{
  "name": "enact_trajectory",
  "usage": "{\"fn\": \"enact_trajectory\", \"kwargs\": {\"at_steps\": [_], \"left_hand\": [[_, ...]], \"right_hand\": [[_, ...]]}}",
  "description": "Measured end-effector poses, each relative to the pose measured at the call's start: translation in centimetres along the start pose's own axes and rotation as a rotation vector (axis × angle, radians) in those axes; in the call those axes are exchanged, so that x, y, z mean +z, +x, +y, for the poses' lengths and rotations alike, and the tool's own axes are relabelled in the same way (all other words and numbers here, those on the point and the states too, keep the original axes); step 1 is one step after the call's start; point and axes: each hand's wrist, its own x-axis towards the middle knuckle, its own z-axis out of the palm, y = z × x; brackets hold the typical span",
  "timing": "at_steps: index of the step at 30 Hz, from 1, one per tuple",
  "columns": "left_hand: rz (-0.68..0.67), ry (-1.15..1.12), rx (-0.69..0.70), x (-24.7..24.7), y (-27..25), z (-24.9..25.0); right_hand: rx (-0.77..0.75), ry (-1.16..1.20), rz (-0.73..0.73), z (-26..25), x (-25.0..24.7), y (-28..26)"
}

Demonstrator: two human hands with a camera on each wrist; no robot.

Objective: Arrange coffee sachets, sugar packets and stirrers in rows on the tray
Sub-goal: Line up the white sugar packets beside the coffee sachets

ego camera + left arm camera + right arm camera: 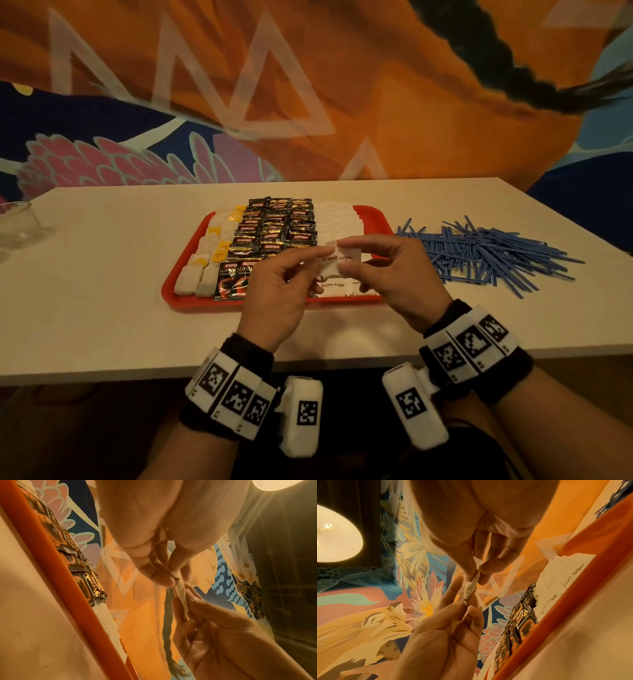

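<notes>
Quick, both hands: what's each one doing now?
Left hand: pinching the brown sugar packet.
Right hand: pinching the same packet's other end.

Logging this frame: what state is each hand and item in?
left hand: pinching the held sugar packet
right hand: pinching the same packet
held sugar packet: lifted above the tray
red tray: on table, holding rows
coffee sachets: in rows on tray
blue stirrers: loose pile on table, off tray
glass bowl: upright
</notes>
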Motion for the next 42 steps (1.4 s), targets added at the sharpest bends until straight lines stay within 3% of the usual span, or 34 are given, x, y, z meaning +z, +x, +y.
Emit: {"fn": "enact_trajectory", "kwargs": {"at_steps": [8, 16, 23, 26, 30, 34, 37, 42], "left_hand": [[-0.066, 0.01, -0.006, -0.1, -0.2, -0.4], [-0.05, -0.03, -0.094, 0.1, -0.1, -0.3], [0.079, -0.104, -0.159, -0.8, -0.5, -1.6], [0.097, -0.102, -0.182, -1.4, -1.0, -2.0], [0.096, -0.088, -0.202, -2.2, -1.4, -2.4], [0.118, -0.052, -0.221, -2.9, -1.8, -3.0], [0.137, -0.04, -0.24, -3.5, -1.9, -3.6], [0.14, 0.108, -0.223, -4.9, -2.0, -4.4]], "right_hand": [[0.002, 0.038, 0.004, 0.5, 0.2, 0.0], [0.008, -0.005, -0.077, 0.9, -0.6, 0.7], [0.292, -0.189, -0.113, 2.7, -3.2, 2.5], [0.346, -0.286, -0.16, 3.5, -3.2, 3.0], [0.338, -0.46, -0.195, 3.6, -2.8, 4.0], [0.259, -0.864, -0.275, 3.6, -2.5, 4.5], [0.256, -0.935, -0.309, 3.3, -2.5, 4.9], [0.073, -0.982, -0.322, 2.5, -2.1, 5.6]]}}
